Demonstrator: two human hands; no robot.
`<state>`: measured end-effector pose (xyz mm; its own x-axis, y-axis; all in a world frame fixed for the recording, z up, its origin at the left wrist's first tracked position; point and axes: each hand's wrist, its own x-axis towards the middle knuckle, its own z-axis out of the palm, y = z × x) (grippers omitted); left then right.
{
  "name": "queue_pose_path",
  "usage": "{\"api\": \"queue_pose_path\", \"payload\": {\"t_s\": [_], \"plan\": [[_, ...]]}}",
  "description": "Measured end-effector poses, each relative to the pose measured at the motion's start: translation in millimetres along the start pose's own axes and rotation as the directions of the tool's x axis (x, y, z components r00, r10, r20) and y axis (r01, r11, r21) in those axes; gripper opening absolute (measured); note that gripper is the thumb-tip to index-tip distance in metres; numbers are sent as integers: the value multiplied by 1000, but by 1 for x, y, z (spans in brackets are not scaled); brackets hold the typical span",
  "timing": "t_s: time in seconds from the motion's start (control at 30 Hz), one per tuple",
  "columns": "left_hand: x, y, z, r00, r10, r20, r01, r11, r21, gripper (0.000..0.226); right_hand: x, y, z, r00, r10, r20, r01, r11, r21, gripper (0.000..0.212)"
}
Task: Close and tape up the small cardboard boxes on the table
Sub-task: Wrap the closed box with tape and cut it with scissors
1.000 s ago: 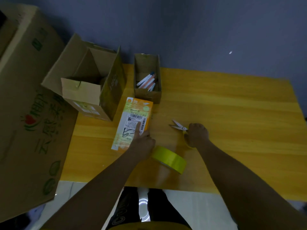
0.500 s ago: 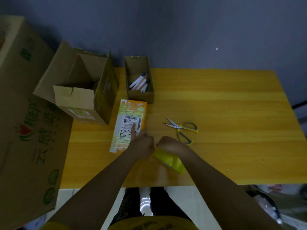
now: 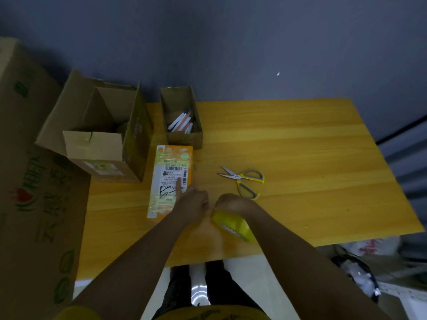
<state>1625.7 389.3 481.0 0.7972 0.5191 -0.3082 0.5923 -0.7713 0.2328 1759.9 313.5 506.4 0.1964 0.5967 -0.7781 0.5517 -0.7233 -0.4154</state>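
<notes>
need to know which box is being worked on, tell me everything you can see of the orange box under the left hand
The orange box is a small, long cardboard carton lying flat and closed on the wooden table, its long side running away from the person. Its top carries a white shipping label with barcodes and a black pen scrawl, under glossy tape. The left hand rests at its near right edge, index finger stretched onto the label. It lies beside the open brown box, just in front of the pen box.

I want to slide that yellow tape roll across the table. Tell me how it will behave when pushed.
The tape roll is a ring tilted up on its edge under the right hand, so it would probably roll or flop flat rather than slide. It looks stiff and light. The table looks smooth, so once flat it should slide easily.
</notes>
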Motion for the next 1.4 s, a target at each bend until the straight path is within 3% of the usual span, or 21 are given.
{"api": "queue_pose_path", "payload": {"t_s": [0.1,0.17,0.27,0.37,0.47,0.53,0.73,0.83,0.93,1.1,1.17,1.2,1.27,1.3,1.33,1.4], "plan": [[-2,-1,-3,999,15,33,-12,997,-77,14,-5,7,2,996,-63,-61,64,998,15,19],[-4,-2,-7,999,10,45,-4,991,-136,15,-12,16,4,987,-91,-132,107,986,124,6],[-7,-1,-9,998,21,56,-19,999,-35,16,-27,34,4,960,-76,-268,146,957,251,11],[-5,2,-7,997,9,83,-10,1000,16,17,-39,50,4,895,-18,-445,121,971,204,11],[-4,5,-6,997,16,74,-18,1000,22,16,-45,66,9,804,14,-594,-35,999,-25,19],[-4,5,-5,999,20,49,-21,1000,16,17,-47,74,19,784,17,-620,-111,987,-113,21],[-2,5,-2,1000,18,15,-16,997,-81,15,-37,87,68,707,58,-704,-231,961,-153,21],[2,-1,7,1000,20,18,-20,1000,23,14,-29,102,68,683,123,-720,-300,946,-123,28],[5,-7,22,997,6,-80,-13,996,-86,22,-23,124,54,660,178,-730,-355,930,-94,37],[8,-4,25,994,-12,-108,-3,989,-145,28,-16,133,33,642,265,-720,-391,920,-10,60],[7,0,18,996,-11,-89,-6,982,-190,25,-17,116,34,593,216,-775,-368,930,-22,70],[6,3,14,996,-1,-89,-19,975,-223,22,-18,104,35,585,140,-798,-275,961,-33,70],[4,6,6,997,9,-77,-30,960,-277,18,-16,71,41,644,-5,-765,90,994,69,60],[4,7,1,998,10,-59,-27,956,-292,18,-15,53,44,729,-27,-684,261,935,240,53],[4,8,-2,999,11,-38,-22,951,-308,20,-15,36,45,825,-21,-564,345,810,474,49],[6,7,-7,1000,17,3,-14,936,-351,24,-11,13,48,950,16,-312,266,484,834,41]]}}
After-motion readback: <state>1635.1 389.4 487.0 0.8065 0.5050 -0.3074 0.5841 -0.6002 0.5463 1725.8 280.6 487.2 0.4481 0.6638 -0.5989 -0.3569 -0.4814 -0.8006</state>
